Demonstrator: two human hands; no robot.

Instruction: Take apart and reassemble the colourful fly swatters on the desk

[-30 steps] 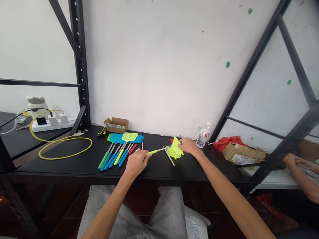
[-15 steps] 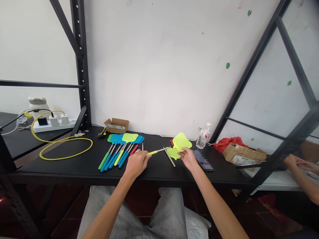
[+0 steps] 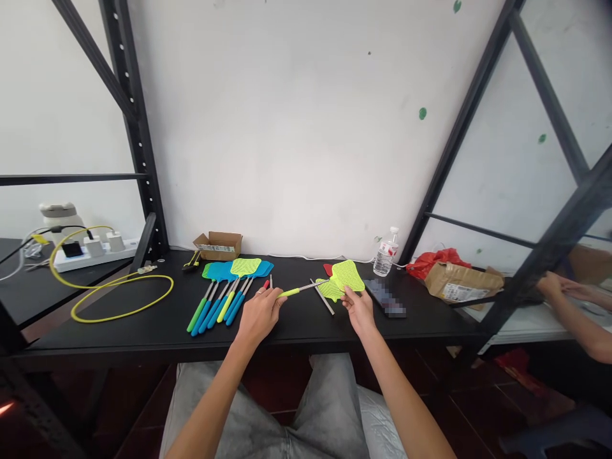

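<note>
My left hand [image 3: 261,312] is closed round the yellow handle of a fly swatter, whose thin metal rod points right. Between the fingers of my right hand [image 3: 358,307] is the yellow mesh swatter head [image 3: 348,275]; the rod's tip meets its neck, though I cannot tell whether it sits inside. Beneath it lie another yellow swatter head [image 3: 329,291], a red piece [image 3: 327,269] and a loose metal rod [image 3: 324,301]. Left of my left hand, several fly swatters [image 3: 224,299] with blue, green and yellow handles lie in a row. A red handle is partly hidden behind that hand.
A phone [image 3: 386,298] and a water bottle [image 3: 386,252] are to the right, before a cardboard package [image 3: 461,284] and red plastic bag [image 3: 437,260]. An open carton [image 3: 218,245] stands behind the swatters. A yellow cable [image 3: 122,315] loops at left. Another person's hands [image 3: 557,284] show far right.
The rod's tip and the yellow head's neck have come together; before, the tip was just short of the neck. The head has tilted downward to the right. The whole view has shifted slightly.
</note>
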